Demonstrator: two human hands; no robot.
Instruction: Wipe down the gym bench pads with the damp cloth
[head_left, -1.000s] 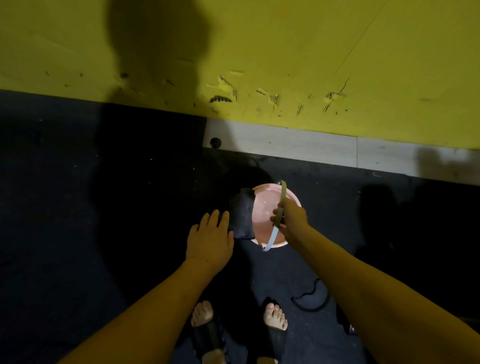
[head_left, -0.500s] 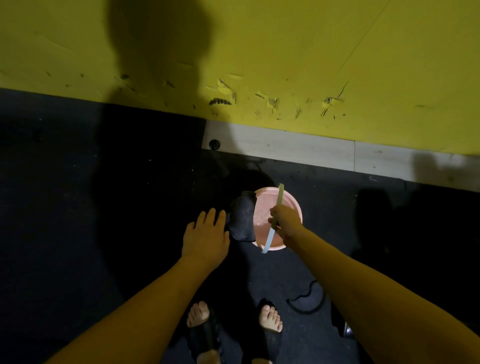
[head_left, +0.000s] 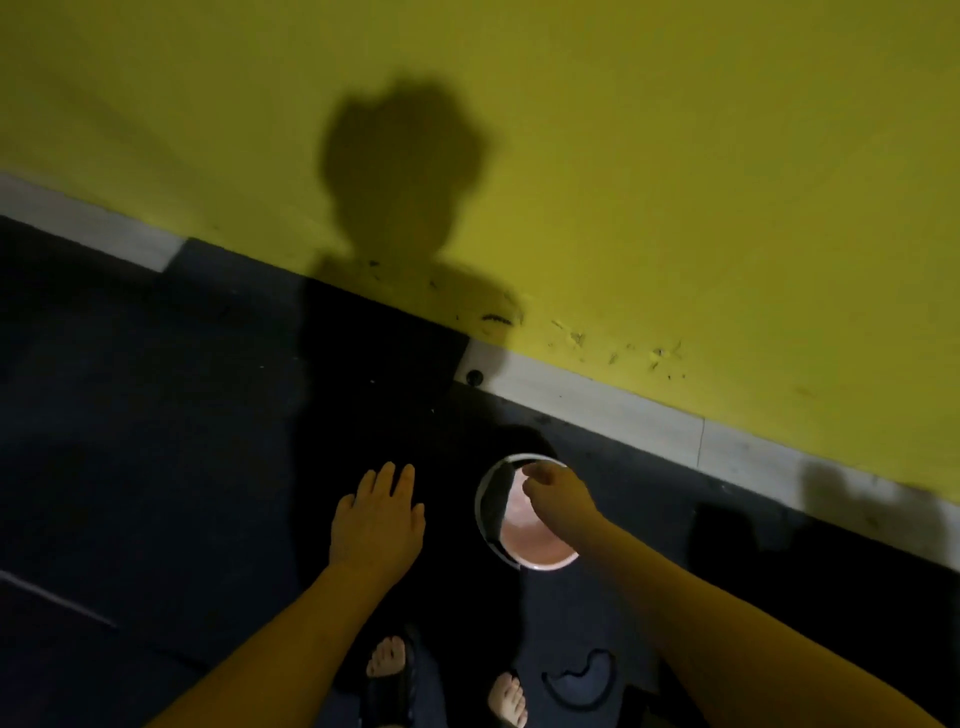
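Observation:
A pink bucket (head_left: 545, 564) stands on the dark floor close to the wall. A dark cloth (head_left: 497, 501) hangs over its left rim. The bucket's pale handle (head_left: 483, 525) lies down along the left rim. My right hand (head_left: 553, 499) hovers over the bucket with curled fingers, its fingertips at the top of the cloth. Blur hides whether they grip the cloth. My left hand (head_left: 376, 525) is spread flat in the air to the left of the bucket and holds nothing. No bench pad is in view.
A yellow wall (head_left: 675, 182) with a white skirting (head_left: 597, 400) runs behind the bucket. My sandalled feet (head_left: 387, 665) stand just in front of it. A black curved strap (head_left: 582, 686) lies on the floor by my right foot.
My right hand has let go of the bucket handle, which has dropped to the rim. The hand now sits at the cloth's top. The view has tilted up and turned.

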